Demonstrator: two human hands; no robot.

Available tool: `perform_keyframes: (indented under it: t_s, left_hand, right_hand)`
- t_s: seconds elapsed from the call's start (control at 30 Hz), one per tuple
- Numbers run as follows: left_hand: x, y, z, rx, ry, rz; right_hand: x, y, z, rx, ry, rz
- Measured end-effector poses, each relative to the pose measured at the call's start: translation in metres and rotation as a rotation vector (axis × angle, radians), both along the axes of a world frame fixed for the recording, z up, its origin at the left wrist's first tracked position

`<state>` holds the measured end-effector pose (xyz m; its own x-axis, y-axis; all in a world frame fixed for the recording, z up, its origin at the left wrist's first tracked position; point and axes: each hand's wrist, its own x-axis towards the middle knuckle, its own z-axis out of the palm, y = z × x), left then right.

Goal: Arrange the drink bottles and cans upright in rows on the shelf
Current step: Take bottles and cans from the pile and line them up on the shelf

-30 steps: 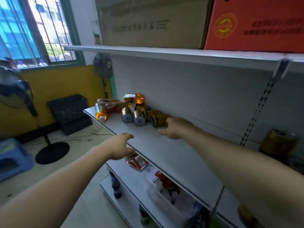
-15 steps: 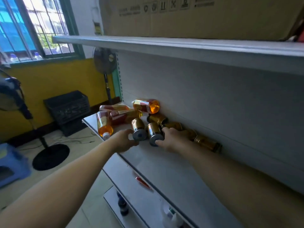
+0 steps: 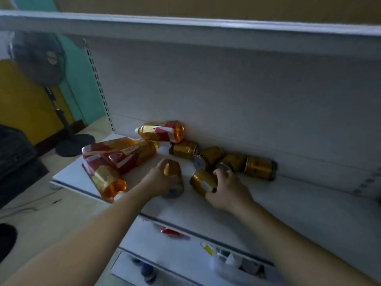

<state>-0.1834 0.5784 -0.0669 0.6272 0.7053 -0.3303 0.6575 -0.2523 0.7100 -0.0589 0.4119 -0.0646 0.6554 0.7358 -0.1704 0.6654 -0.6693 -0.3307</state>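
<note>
Gripping two toppled gold cans on shelf [image 3: 268, 203]: left hand [image 3: 162, 179] fingers [image 3: 161, 165] curled over left can [image 3: 175, 170], right hand [image 3: 225, 191] fingers [image 3: 221, 174] curled round right can [image 3: 202, 181] just beside it. Four spare cans [image 3: 259, 167] lying far along back panel, bottles [image 3: 104, 176] lying in a heap far left.
</note>
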Motion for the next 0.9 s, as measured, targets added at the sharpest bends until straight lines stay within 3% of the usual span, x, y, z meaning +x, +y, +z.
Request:
perform_keyframes:
  t_s: [0.1,0.2,0.3,0.4,0.5,0.7,0.9]
  left_hand:
    - [-0.003,-0.025,0.000,0.021,0.024,-0.125]
    - [0.002,-0.051,0.000,0.132,0.030,-0.152]
    - [-0.003,-0.072,0.005,0.160,-0.022,-0.174]
    - [-0.005,-0.100,0.007,-0.140,-0.290,-0.057]
    - [0.015,-0.140,0.013,-0.357,-0.457,0.068]
    - [0.073,-0.241,0.039,-0.629,-0.653,-0.055]
    - [0.121,-0.313,0.058,-0.518,-0.601,-0.423]
  right_hand:
    - [0.000,-0.013,0.001,-0.142,-0.059,0.016]
    - [-0.001,-0.021,0.000,-0.112,-0.037,0.002]
    - [0.002,-0.052,-0.002,0.085,0.120,-0.144]
    - [0.011,-0.100,-0.002,0.416,0.361,-0.338]
    - [0.020,-0.147,0.006,0.681,0.507,-0.395]
    - [0.037,-0.238,0.033,0.980,0.518,-0.455]
    - [0.041,-0.329,0.060,1.133,0.349,-0.645]
